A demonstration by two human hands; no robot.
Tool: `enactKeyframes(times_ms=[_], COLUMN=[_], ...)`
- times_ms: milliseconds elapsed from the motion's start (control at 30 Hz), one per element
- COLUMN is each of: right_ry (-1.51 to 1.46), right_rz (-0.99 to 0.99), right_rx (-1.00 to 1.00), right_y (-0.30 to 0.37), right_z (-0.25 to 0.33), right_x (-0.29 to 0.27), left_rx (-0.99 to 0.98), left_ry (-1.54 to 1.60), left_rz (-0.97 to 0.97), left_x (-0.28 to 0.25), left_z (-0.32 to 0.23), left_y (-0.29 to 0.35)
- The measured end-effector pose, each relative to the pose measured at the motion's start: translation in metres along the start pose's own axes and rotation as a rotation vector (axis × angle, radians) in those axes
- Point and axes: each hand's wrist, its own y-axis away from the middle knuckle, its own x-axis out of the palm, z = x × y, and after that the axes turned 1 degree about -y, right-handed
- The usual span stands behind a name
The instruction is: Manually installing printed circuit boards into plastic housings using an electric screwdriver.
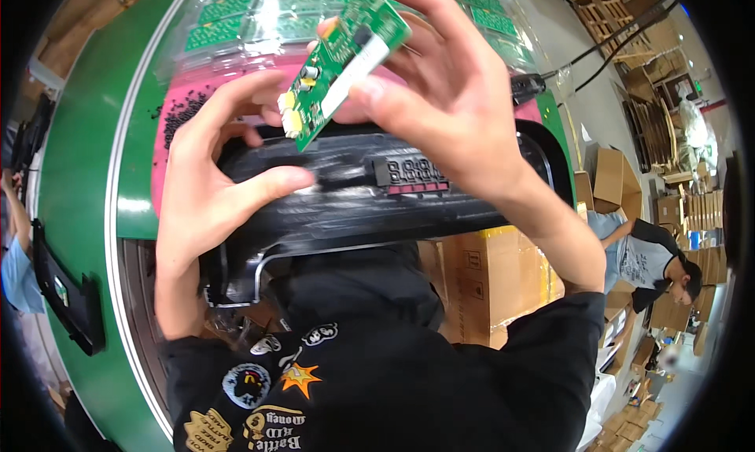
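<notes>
Circuit board [334, 70] held up at a tilt above the black housing [330, 224], clear of its shallow inside. Grip is all in the right hand [456, 110]: thumb laid flat on the white strip along the board's face, fingers closed round behind it. The left hand [197, 169] looks empty, thumb and fingers spread wide in a loose C; fingertips near the pale connectors [292, 121] at the board's lower end, contact uncertain.

Housing lies across the front of the pink mat [174, 82], near side reaching past the edge of the green worktop [138, 177] toward the lap. A digit display [413, 171] rests inside it, face up.

Stage, by my reading: somewhere mid-unit. Display is in the housing; board loose and apart from it, not yet seated or fixed anywhere. Small dark pieces [185, 110], perhaps screws, lie heaped at the mat's left. Plastic-covered green boards [228, 11] at the back suggest plenty more to handle.

Hard to make out: board's rear face and the fingers behind it; one fingertip by its upper left edge, owner unclear. Right forearm covers part of the housing; whether the display is fastened, cannot tell. Black corded object [528, 87] beyond the right wrist, kind unclear. Stacks at the back run out of frame at the top
</notes>
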Motion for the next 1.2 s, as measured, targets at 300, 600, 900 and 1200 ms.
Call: enactKeyframes(times_ms=[300,600,900,1200], right_ry=[-0.006,0.54,0.599,0.647], right_rz=[-0.322,0.04,0.076,0.061], right_rx=[0.557,0.57,0.57,0.622], right_y=[0.095,0.138,0.134,0.127], right_z=[0.011,-0.023,-0.025,-0.022], right_x=[-0.033,-0.031,-0.026,-0.024], left_rx=[-0.035,0.115,0.106,0.156], left_ry=[-0.045,-0.413,-0.48,-0.489], left_rz=[0.348,0.606,0.635,0.662], left_x=[0.038,0.048,0.048,0.045], left_z=[0.004,0.048,0.05,0.054], left_y=[-0.038,-0.027,-0.028,-0.03])
